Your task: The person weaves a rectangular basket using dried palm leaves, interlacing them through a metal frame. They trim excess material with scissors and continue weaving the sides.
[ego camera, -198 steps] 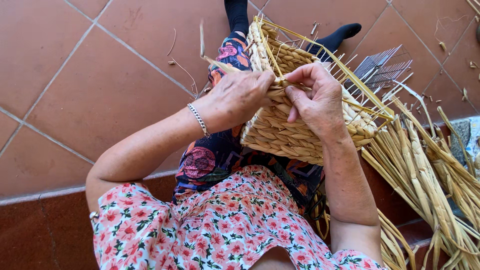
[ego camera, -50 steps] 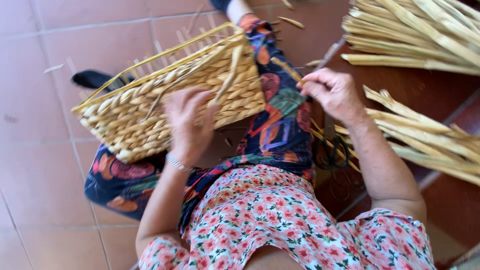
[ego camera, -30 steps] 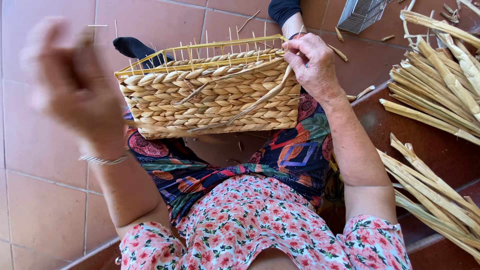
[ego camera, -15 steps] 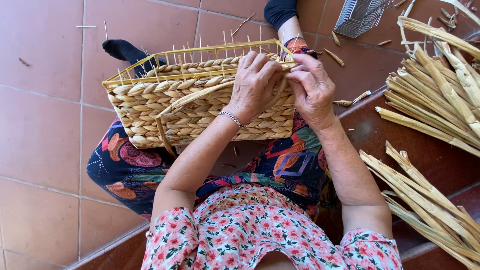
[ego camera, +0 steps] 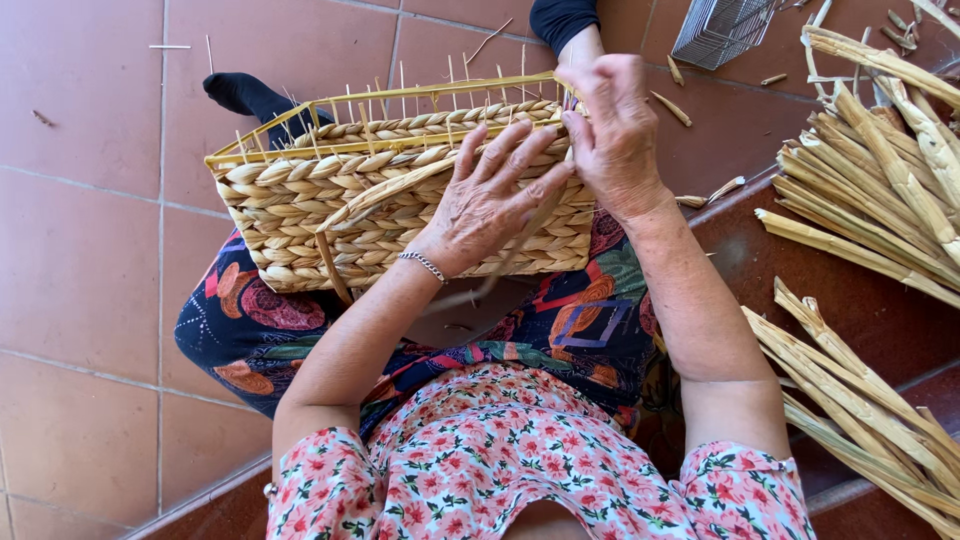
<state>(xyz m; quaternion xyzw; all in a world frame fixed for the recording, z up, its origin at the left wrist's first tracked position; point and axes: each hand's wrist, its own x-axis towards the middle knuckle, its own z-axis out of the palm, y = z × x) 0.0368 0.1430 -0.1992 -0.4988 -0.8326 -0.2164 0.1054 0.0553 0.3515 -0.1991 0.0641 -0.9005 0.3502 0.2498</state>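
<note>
Half-woven rectangular straw basket (ego camera: 330, 200) with a yellow wire frame lying on its side across the lap, over patterned dark trousers. Left hand (ego camera: 485, 205) flat against the woven wall, fingers (ego camera: 520, 150) spread wide, gripping nothing; thin silver bracelet (ego camera: 424, 265) at the wrist. Right hand (ego camera: 612, 135) up at the basket's right top corner, fingers curled narrow around a pale flat straw strand (ego camera: 520, 245) trailing down past the wall. Bundles of dry pale reed stalks (ego camera: 880, 190) piled to the right on the dark red step. Grey wire rack (ego camera: 722, 30) on the terracotta floor tiles (ego camera: 90, 250) beyond.
</note>
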